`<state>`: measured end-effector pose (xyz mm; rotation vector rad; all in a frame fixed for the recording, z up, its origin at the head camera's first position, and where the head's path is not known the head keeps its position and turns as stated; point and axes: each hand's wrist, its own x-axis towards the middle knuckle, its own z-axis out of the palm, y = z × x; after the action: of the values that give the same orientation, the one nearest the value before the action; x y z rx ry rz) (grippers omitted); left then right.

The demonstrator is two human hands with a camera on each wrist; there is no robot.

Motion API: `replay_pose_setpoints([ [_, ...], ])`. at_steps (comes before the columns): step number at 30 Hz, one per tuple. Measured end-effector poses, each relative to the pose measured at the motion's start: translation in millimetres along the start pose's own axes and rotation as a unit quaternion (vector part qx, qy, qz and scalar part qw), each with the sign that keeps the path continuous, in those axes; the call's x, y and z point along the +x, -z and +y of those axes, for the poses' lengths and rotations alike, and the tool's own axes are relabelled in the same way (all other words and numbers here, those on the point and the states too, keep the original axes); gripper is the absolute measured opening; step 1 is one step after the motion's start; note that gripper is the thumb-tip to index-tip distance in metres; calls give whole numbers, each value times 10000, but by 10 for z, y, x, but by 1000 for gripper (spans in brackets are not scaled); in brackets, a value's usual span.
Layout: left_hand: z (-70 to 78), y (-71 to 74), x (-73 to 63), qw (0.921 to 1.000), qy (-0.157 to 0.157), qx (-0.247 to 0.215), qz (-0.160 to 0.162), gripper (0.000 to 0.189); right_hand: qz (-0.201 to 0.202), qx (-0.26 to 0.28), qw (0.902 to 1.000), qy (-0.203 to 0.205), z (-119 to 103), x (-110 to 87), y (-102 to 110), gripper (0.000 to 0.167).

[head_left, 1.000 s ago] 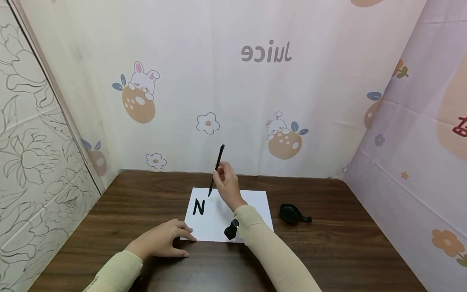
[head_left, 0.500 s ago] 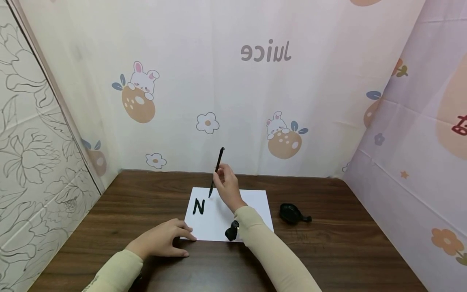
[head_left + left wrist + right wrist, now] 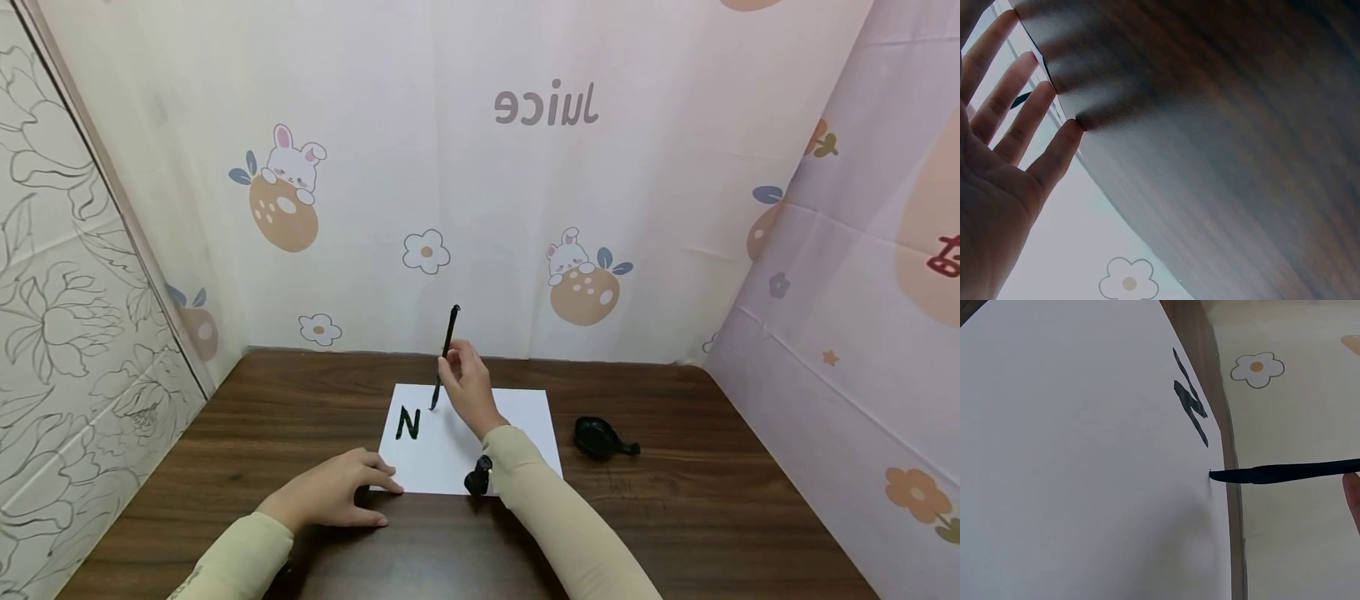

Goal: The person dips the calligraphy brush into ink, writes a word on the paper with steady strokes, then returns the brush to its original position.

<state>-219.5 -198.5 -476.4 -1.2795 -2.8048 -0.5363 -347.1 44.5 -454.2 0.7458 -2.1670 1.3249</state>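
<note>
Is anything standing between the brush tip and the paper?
Nothing visible: the right hand holds the brush with its tip apparently touching the paper, right of the N. The left hand rests at the paper's near-left corner.

behind the table [image 3: 720,508], a curtain [image 3: 375,92] bears rabbits [image 3: 292,172], flowers [image 3: 426,252] and mirrored lettering [image 3: 547,104]; a line-drawn floral panel [image 3: 67,325] stands at left.

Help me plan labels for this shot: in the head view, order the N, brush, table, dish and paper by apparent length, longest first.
1. Table
2. Paper
3. Brush, long but thin
4. Dish, handle included
5. N
Tilt may make number three look shorter than it is.
</note>
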Motion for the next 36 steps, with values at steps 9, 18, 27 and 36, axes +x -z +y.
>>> replay_pose_setpoints([
  [9, 4, -1, -2, 10000, -1, 7, 21, 33, -47, 4, 10000, -61, 0, -15, 9, 18],
  [18, 3, 3, -6, 9994, -254, 81, 202, 32, -139, 32, 9997, -181, 0, -17, 16, 18],
  [27, -2, 1, 0, 10000, -31, 17, 15, 33, -130, 20, 9998, -155, 6, -12, 16, 18],
  [36, 16, 19, -11, 9998, -130, 65, 114, 32, -172, 38, 9997, -141, 7, -25, 29, 15],
])
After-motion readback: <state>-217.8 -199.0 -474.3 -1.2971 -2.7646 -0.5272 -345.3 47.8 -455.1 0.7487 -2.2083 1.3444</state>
